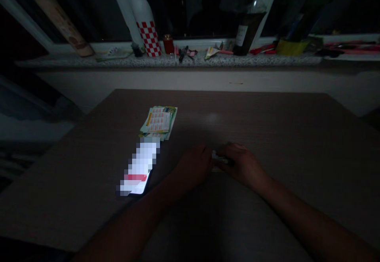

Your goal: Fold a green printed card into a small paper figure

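Mostly, the big thing to see is the table (282, 135), brown and dim. Behind it runs a speckled window sill (184, 59) with lots of odds and ends on it. The tallest of these near the middle is a white bottle (150, 34) with red checks.

Next in size come the two hands, low over the middle of the table. The left hand (191, 165) has its fingers curled in. The right hand (242, 161) is bent, with its fingers and thumb close to the left one. It is too dark to tell if either hand grips tight or just presses.

To the left lies a phone (139, 167) with a bright screen. Just past its top end is a messy pile of printed cards (158, 119).

Smallest is the pale paper bit (219, 159), between the hands and mostly hidden by them. The step right now looks like close finger work on this bit. The next move seems to call for slow, gentle fingers, so the paper does not rip or slip.
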{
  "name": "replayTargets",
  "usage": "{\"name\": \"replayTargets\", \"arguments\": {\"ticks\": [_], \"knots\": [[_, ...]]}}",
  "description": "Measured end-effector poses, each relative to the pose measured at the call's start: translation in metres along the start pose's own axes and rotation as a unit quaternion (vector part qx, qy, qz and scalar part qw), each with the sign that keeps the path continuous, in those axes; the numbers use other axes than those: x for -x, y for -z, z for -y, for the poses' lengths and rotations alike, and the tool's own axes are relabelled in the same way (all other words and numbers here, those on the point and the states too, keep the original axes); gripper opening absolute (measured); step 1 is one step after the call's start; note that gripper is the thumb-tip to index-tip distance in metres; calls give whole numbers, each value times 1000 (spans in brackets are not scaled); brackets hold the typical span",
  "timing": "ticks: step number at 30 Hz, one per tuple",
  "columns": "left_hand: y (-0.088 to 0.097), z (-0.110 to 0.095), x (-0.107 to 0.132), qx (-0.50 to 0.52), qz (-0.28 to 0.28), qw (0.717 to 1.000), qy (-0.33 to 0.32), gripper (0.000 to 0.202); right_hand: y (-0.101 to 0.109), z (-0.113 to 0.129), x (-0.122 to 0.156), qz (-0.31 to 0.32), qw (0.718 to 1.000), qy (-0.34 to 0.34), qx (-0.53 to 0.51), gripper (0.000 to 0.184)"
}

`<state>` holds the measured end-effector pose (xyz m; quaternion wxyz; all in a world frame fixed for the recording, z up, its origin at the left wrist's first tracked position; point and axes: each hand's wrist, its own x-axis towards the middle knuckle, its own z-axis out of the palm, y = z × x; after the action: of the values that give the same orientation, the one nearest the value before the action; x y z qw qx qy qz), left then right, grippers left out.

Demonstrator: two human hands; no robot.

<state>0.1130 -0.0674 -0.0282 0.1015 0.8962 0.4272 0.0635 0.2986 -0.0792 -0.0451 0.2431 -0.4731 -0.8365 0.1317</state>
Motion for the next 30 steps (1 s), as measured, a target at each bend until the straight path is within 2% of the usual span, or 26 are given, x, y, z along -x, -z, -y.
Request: {"name": "replayTargets", "arguments": {"ticks": [4, 9, 17, 21, 27, 30], "knots": [[6, 3, 2, 22, 4, 999, 28, 18, 0, 0, 0, 4, 1000, -6, -5, 20], [9, 2, 1, 14, 24, 995, 98, 27, -3, -1, 0, -7, 1000, -2, -12, 20], [13, 1, -2, -1, 41, 994, 103, 35, -2, 1, 0, -5, 1000, -12, -12, 20], [14, 2, -5, 4, 58, 990, 126, 41, -1, 1, -1, -7, 1000, -10, -16, 17], [18, 2, -11, 14, 89, 985, 147, 44, -3, 1, -1, -14, 999, -22, -18, 20], [21, 5, -11, 23, 104, 982, 159, 40, -3, 1, -1, -13, 999, -25, -22, 19]]}}
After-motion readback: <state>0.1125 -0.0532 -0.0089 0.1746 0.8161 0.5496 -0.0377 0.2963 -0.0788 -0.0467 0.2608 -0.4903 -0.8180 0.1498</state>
